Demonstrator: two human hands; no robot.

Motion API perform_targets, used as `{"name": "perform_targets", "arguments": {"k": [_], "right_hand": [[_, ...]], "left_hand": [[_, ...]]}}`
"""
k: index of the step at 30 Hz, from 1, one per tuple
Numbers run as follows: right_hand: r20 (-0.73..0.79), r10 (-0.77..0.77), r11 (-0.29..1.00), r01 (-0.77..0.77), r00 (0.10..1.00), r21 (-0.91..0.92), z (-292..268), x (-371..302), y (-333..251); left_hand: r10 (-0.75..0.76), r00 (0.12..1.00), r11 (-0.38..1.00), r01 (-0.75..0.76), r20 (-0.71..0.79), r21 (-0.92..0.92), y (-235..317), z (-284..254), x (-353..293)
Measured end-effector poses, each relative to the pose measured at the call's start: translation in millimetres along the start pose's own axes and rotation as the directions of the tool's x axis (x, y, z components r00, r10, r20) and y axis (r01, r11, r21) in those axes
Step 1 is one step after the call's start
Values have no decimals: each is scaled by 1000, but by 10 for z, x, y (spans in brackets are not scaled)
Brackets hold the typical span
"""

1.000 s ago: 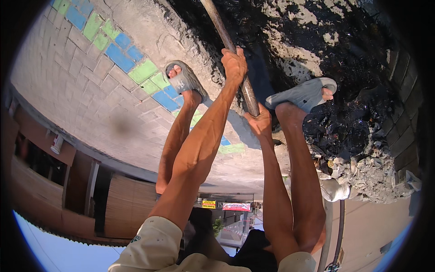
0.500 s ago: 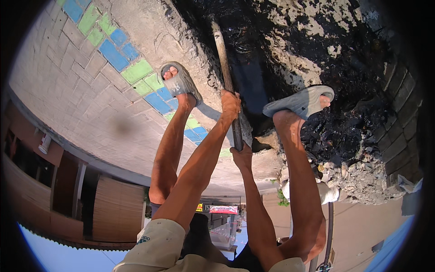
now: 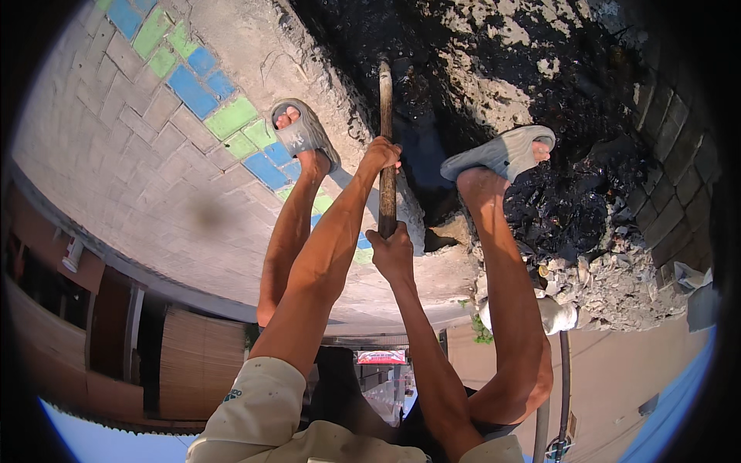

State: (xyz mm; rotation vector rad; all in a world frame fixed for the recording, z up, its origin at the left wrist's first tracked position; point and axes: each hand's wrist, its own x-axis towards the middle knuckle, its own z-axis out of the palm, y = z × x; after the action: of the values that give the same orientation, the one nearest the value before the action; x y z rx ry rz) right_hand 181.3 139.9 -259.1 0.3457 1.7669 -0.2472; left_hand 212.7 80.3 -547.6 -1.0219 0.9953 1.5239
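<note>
Pole (image 3: 387, 191) between the two sandals (image 3: 502, 152). Runs straighter up the view than half a second ago, far end now lower, against dark mud (image 3: 409, 38). Sits wrapped in the left hand (image 3: 380, 153) partway along and clasped in the right hand (image 3: 394, 251) at the near end, both higher in view than before.

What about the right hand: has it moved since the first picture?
Yes: the right hand moved down and left in view, judged against the painted bricks.

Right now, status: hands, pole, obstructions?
Left hand, right hand: both gripping brown pole. Far end at dark sludge. Left sandal, right sandal either side, clear of pole.
</note>
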Motion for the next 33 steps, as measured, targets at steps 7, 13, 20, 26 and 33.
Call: {"name": "perform_targets", "arguments": {"k": [7,13,20,26,33], "right_hand": [[66,-57,994,63,996,-94,-661,-979,-1153],[185,-174,968,202,967,-146,-1363,-2211,-1332],[207,-246,911,299,947,-285,-2506,-3157,-1678],[230,-338,885,391,913,-252,-3780,-4022,-1626],[-81,-234,964,220,969,-147,-5718,-4398,-663]], "left_hand": [[-122,986,700,166,113,-695,507,-345,-1047],[-10,1000,502,26,24,-864,821,-371,-1718],[-17,999,202,-30,-35,-979,1532,-191,-2486],[80,980,26,-184,-181,-983,2437,299,-4002],[80,895,137,-446,-439,-884,3923,1929,-5023]]}}
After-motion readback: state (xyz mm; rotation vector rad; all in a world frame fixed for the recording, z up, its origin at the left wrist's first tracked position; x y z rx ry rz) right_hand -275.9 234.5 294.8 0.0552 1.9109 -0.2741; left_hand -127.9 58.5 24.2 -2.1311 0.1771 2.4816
